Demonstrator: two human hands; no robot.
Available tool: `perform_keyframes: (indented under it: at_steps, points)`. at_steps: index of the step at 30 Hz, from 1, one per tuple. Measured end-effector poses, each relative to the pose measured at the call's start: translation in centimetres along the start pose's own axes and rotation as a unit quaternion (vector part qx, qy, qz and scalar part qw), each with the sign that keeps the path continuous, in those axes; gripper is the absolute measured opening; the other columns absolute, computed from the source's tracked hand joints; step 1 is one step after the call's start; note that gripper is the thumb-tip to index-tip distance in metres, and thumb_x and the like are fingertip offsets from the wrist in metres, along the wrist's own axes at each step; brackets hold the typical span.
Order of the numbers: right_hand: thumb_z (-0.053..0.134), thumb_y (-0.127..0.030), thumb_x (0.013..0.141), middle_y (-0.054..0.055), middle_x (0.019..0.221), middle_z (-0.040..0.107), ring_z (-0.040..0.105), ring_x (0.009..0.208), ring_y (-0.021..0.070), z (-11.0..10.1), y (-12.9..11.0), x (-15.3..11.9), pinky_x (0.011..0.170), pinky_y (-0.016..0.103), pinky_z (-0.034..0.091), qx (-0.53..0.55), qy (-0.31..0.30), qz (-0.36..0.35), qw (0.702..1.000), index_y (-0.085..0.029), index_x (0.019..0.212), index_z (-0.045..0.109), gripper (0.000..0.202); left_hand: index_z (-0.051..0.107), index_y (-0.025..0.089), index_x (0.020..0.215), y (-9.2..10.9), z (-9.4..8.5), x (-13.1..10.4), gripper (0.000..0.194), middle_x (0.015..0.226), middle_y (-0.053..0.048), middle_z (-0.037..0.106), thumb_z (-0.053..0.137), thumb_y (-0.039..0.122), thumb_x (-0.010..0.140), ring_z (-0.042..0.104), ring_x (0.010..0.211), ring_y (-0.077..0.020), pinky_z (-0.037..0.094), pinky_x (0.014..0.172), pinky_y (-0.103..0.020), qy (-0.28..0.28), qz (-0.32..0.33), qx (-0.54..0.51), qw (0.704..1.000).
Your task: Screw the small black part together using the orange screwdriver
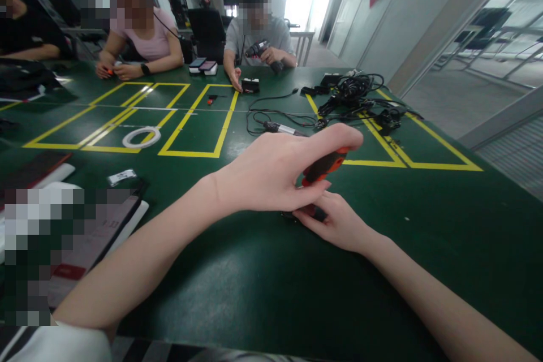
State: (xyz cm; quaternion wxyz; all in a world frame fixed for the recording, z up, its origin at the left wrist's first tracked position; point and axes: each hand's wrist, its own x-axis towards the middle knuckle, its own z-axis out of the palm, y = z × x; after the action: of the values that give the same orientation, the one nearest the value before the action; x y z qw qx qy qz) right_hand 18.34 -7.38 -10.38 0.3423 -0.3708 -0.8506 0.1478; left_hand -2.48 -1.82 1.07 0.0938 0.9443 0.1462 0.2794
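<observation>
Gripping a red-and-black handle, the left hand sits uppermost, its forefinger stretched along the top and its thumb underneath, so the fingers are curled closely round with little gap. Just below it, low over the green table, the right hand is nearly closed, thumb and fingers seemingly pinching a small dark piece; the overlap hides whether that piece joins the handle or is a separate part. The handle is tilted above the tabletop, in front of the silver-and-black tool lying beyond the hands. Judging by this pose, the step in hand looks like two-handed handling of the handled tool, one hand directing it and the other steadying the dark piece. The next move probably calls for keeping the right hand firm and the left fingers clear of whatever lies beneath.
</observation>
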Motion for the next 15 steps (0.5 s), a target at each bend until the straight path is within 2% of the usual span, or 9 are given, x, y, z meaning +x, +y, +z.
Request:
perform_keyframes:
  at_steps: [6,12,15]
  points:
    - [0.056,-0.020,0.099,0.004,0.085,0.066,0.062,0.061,0.0158,0.07,-0.08,0.12,0.058,0.027,0.050,-0.009,-0.002,-0.002,1.000,-0.019,0.101,0.061,0.005,0.047,0.020,0.141,-0.47,0.12,0.06,0.048,0.085,0.003,0.067,0.057,0.030,0.094,0.064,0.069,-0.0127,0.043,0.063,-0.022,-0.004,-0.037,0.017,0.999]
    - [0.056,-0.020,0.098,0.002,0.081,0.063,0.061,0.060,0.0153,0.18,0.22,0.08,0.056,0.026,0.049,0.008,-0.006,0.005,1.000,-0.020,0.103,0.061,0.007,0.044,0.019,0.142,-0.70,0.29,-0.11,0.052,0.102,-0.003,0.070,0.057,0.031,0.094,0.066,0.075,-0.0136,0.048,0.068,-0.024,0.001,-0.032,-0.016,0.999]
    - [0.057,-0.021,0.098,0.002,0.083,0.064,0.061,0.061,0.0151,0.19,0.29,0.09,0.058,0.026,0.051,0.007,-0.011,0.012,1.000,-0.020,0.104,0.061,0.007,0.042,0.021,0.146,-0.76,0.35,-0.18,0.054,0.100,-0.001,0.070,0.056,0.026,0.095,0.066,0.072,-0.0126,0.047,0.066,-0.023,-0.003,-0.039,-0.025,0.999]
